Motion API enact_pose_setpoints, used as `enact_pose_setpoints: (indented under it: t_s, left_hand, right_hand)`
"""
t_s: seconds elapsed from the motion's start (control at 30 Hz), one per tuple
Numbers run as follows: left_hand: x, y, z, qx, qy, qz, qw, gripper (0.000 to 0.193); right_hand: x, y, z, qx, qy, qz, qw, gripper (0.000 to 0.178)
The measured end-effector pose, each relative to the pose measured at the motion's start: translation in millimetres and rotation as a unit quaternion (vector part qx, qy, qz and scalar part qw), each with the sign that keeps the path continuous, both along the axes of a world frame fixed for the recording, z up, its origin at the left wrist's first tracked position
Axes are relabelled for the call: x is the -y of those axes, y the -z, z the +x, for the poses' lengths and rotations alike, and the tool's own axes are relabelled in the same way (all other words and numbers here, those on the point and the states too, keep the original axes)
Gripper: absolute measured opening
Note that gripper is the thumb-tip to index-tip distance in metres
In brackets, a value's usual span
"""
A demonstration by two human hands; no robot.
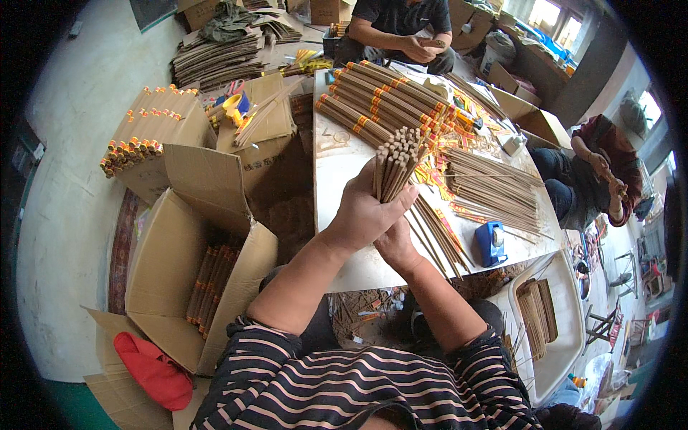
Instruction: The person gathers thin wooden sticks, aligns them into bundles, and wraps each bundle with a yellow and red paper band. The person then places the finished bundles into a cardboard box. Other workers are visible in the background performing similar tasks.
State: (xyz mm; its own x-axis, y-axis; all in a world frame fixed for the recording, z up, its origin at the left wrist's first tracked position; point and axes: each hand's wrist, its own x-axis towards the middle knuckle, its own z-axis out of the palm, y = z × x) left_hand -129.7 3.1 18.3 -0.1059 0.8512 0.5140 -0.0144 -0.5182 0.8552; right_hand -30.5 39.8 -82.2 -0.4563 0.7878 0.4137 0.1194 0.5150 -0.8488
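Note:
A bundle of brown incense sticks (396,163) stands nearly upright over the near part of the white table (337,179), its ends facing me. My left hand (362,211) is wrapped round the bundle. Lower down, my right hand (398,242) closes on the same bundle from the right; its fingers are partly hidden. Loose incense sticks (494,190) lie on the table to the right, with red and yellow paper strips (430,172) beside them. Further back are rows of finished bundles with red and yellow bands (380,97). A blue tape dispenser (491,244) sits near the table's right edge.
On the left, an open cardboard box (161,251) holds several banded bundles; a red cloth (152,371) lies by it. Stacked bundles (154,118) top another box. A white tub (566,322) with sticks stands right. Two people (401,29) (609,165) sit across and to the right.

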Motion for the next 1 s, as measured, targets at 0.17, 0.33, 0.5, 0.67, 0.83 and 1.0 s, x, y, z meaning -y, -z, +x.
enact_pose_setpoints:
  t_s: [0.17,0.33,0.5,0.67,0.83,1.0]
  left_hand:
    - [2.6,-2.1,-1.1,0.033,-0.022,-0.046,0.998,0.015]
    - [9.6,-11.0,-5.6,0.026,0.046,-0.046,0.998,0.015]
    - [-0.5,6.1,-6.2,0.032,0.047,-0.072,0.996,0.018]
    - [10.9,-1.3,-10.7,-0.013,0.013,-0.071,0.997,0.019]
    - [18.3,-0.3,-2.0,0.034,0.054,-0.051,0.997,0.022]
    - [23.5,-6.7,-0.8,0.040,0.115,-0.022,0.992,0.032]
  right_hand:
    - [7.4,-3.9,2.3,0.031,-0.021,-0.071,0.997,0.058]
    - [18.7,-5.4,1.8,-0.028,-0.063,-0.125,0.990,0.049]
    - [18.1,-13.9,17.2,0.006,-0.012,-0.014,1.000,0.042]
    - [41.2,-110.3,46.7,-0.085,0.105,0.184,0.974,0.025]
    - [60.6,-172.3,36.9,-0.020,0.082,0.355,0.931,0.022]
    - [61.9,-172.1,29.1,0.007,0.086,0.317,0.944,0.021]
